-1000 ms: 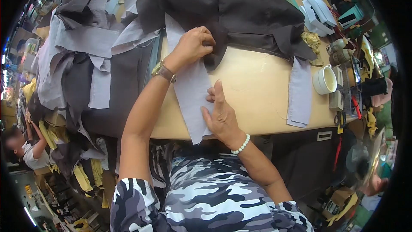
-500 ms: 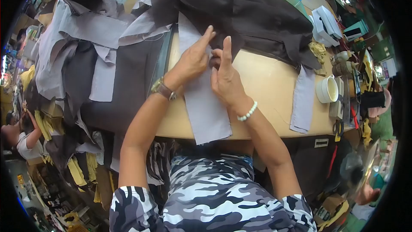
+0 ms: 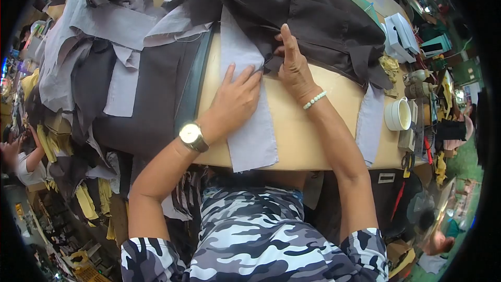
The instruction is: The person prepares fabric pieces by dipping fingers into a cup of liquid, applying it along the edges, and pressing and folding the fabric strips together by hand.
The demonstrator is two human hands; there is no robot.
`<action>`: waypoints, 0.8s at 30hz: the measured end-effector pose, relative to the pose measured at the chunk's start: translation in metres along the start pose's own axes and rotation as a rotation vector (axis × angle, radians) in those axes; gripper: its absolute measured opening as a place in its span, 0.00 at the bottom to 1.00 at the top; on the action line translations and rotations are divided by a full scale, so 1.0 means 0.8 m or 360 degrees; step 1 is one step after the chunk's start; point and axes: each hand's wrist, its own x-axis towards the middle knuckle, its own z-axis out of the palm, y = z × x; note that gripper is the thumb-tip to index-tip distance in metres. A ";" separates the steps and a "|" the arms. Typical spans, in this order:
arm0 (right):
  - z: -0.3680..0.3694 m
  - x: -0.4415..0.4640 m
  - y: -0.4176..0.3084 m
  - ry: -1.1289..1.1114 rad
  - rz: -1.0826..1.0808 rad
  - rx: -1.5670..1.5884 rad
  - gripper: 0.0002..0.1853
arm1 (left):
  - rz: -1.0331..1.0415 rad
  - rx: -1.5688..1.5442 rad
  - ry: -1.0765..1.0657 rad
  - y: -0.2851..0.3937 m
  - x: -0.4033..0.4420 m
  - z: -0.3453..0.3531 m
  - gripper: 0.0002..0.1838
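My left hand (image 3: 236,96) lies flat with fingers stretched on a light grey strip of cloth (image 3: 253,146), which reaches the table's front edge. Its fingertips are close to where the strip meets a dark brown garment piece (image 3: 318,21). My right hand (image 3: 296,70) stands on edge to the right of the strip, one finger pointing up and away. The other fingers are curled round a fold of the dark garment cloth, partly hidden behind the hand. A second grey strip (image 3: 369,125) hangs from the garment's right end.
Piles of dark and grey cloth (image 3: 151,73) cover the left side. On the right of the table (image 3: 323,146) stand a white cup (image 3: 397,115), a white box (image 3: 401,36), small bottles (image 3: 416,77) and scissors (image 3: 407,162). Another person (image 3: 31,162) is at the far left.
My left hand has turned palm down, flattened onto the grey strip and moved slightly down. My right hand has shifted right and up, away from the left hand.
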 end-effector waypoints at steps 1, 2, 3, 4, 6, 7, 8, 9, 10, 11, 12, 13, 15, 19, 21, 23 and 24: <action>-0.002 0.001 0.001 -0.0023 -0.0008 0.0000 0.55 | 0.0093 -0.0029 -0.0082 -0.009 0.006 -0.002 0.14; -0.003 0.003 0.002 -0.0045 -0.0016 0.0001 0.54 | 0.0187 -0.0058 -0.0164 -0.022 0.013 -0.004 0.14; -0.006 0.005 0.001 -0.0047 0.0053 0.0104 0.53 | 0.0280 -0.0087 -0.0245 -0.034 0.018 -0.005 0.13; -0.010 0.007 -0.002 -0.0049 0.0121 0.0207 0.52 | 0.0381 -0.0049 -0.0232 -0.043 0.022 -0.005 0.14; -0.018 0.015 -0.002 -0.0053 0.0201 0.0341 0.51 | 0.0587 0.0020 -0.0200 -0.056 0.030 -0.002 0.15; -0.020 0.020 0.000 -0.0053 0.0216 0.0376 0.50 | 0.0623 0.0041 -0.0129 -0.061 0.032 -0.001 0.16; -0.023 0.025 0.000 -0.0053 0.0232 0.0413 0.49 | 0.0659 0.0063 -0.0060 -0.065 0.034 0.000 0.17; -0.025 0.030 -0.001 -0.0063 0.0218 0.0360 0.49 | 0.0694 0.0084 0.0008 -0.069 0.036 0.002 0.19; -0.026 0.037 -0.004 -0.0076 0.0202 0.0309 0.50 | 0.0666 0.0039 -0.0005 -0.072 0.039 0.003 0.21; -0.025 0.042 -0.006 -0.0090 0.0183 0.0260 0.50 | 0.0634 -0.0004 -0.0018 -0.075 0.041 0.003 0.22; -0.023 0.045 -0.008 -0.0080 0.0195 0.0215 0.49 | 0.0602 -0.0048 -0.0032 -0.077 0.043 0.003 0.24; -0.019 0.047 -0.010 -0.0074 0.0209 0.0169 0.48 | 0.0551 -0.0087 -0.0097 -0.081 0.045 0.002 0.30; -0.017 0.051 -0.018 0.0111 0.0148 0.0077 0.46 | 0.0430 -0.0246 -0.0163 -0.088 0.046 0.006 0.33; -0.026 0.029 -0.052 0.0451 0.0184 0.0163 0.34 | 0.0290 -0.0615 -0.0171 -0.094 0.044 0.013 0.45; -0.029 0.004 -0.067 0.0300 0.0285 0.0275 0.29 | 0.0266 -0.0736 -0.0174 -0.095 0.042 0.017 0.50; -0.027 -0.020 -0.072 0.0008 0.0287 0.0309 0.26 | 0.0255 -0.0784 -0.0217 -0.095 0.044 0.017 0.53; -0.022 -0.026 -0.072 -0.0009 0.0315 0.0304 0.25 | 0.0224 -0.0824 -0.0247 -0.094 0.044 0.015 0.54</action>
